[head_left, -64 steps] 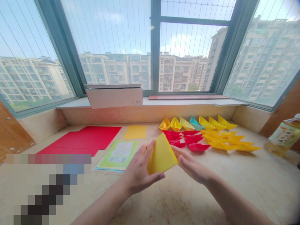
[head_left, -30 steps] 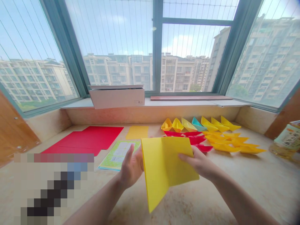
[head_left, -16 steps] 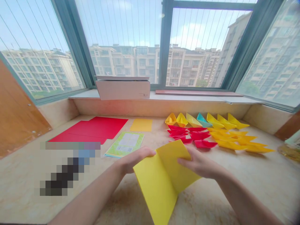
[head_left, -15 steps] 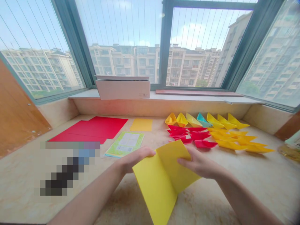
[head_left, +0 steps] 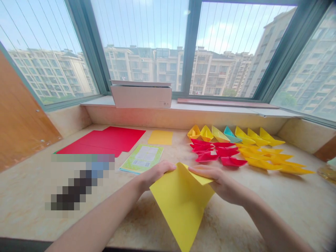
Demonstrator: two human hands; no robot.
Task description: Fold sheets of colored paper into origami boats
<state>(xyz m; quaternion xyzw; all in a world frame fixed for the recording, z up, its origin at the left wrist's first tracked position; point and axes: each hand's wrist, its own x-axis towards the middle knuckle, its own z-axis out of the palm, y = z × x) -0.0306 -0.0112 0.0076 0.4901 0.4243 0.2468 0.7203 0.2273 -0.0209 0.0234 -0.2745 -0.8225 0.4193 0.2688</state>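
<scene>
A yellow sheet of paper [head_left: 181, 203] is held up between my two hands above the counter, with its near corner pointing down toward me. My left hand [head_left: 159, 173] pinches its upper left edge, thumb on top. At the upper right, my right hand [head_left: 220, 180] grips the paper where a flap is bent over toward me, the thumb lying along it. The fingers behind the sheet are hidden. Beyond my right hand lie several folded red paper boats [head_left: 228, 161] and yellow paper boats [head_left: 265, 163].
Red sheets [head_left: 99, 141], a yellow-orange square [head_left: 160, 137] and a green packet [head_left: 143, 158] lie on the counter at left. A blurred-out patch [head_left: 76, 185] is nearer. One teal boat [head_left: 231, 134] stands in the back row. A white box [head_left: 141, 97] rests on the sill.
My right hand has bent the upper right part of the yellow paper over toward me and moved slightly inward. The view has shifted a little.
</scene>
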